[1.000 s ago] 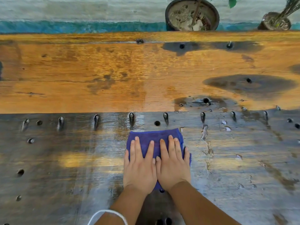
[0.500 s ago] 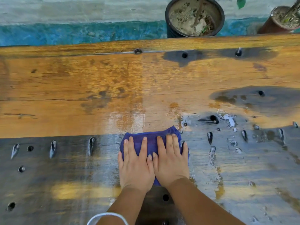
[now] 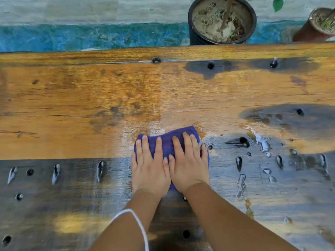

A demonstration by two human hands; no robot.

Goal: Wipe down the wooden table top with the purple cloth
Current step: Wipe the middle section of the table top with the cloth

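- At the middle of the long wooden plank worktop (image 3: 76,105), the folded purple cloth (image 3: 167,142) lies flat, straddling the line where the sunlit orange wood meets the shaded grey part nearer the person.
- The left hand (image 3: 149,167) lies palm-down on the left half of the cloth, fingers straight and slightly spread; it presses rather than grips.
- The right hand (image 3: 189,165) lies the same way on the right half, flat and pressing, its thumb touching the left hand's thumb (neither hand curls round the fabric).
- The step in hand looks like the wiping stroke itself: both palms bear down, and a wet, glossy streak (image 3: 145,127) lies just beyond and left of the cloth.
- Beads and small pools of water (image 3: 262,144) sit to the right of the cloth, around the dark round holes (image 3: 243,141) in the planks, so that side is probably not done.
- The next move likely calls for steady downward pressure while sliding the cloth toward those wet patches, keeping the fold from bunching and the fabric from snagging at the holes.
- Beyond the worktop's far edge stand a dark round plant pot (image 3: 192,24) and a reddish-brown pot (image 3: 306,31), well apart from the hands.
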